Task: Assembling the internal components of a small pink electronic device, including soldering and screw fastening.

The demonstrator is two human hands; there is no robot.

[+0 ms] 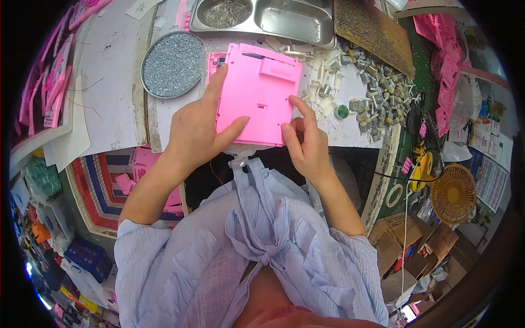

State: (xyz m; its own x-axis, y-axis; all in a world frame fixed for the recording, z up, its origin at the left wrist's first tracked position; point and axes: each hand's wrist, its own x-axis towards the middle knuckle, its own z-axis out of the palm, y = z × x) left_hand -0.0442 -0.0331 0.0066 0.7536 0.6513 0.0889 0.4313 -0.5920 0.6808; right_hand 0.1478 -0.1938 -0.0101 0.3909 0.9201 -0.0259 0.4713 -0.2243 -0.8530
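A flat pink plastic casing (252,117), with a raised block near its far end and small holes in its face, lies at the near edge of the white worktable. My left hand (198,123) grips its left side, thumb flat on the face and index finger stretched along the edge. At the right edge, my right hand (307,141) presses with thumb and index finger, its other fingers curled. Another pink part with a dark fitting (214,63) peeks out beyond the casing's left edge. What lies under the casing is hidden.
Left of the casing stands a round dish of small silvery screws (172,64). Beyond it is a steel compartment tray (295,38). White plastic pieces (322,87), small metal-cased parts (377,90) and a pin-studded board (374,33) spread to the right. Pink parts (57,90) fill the far left.
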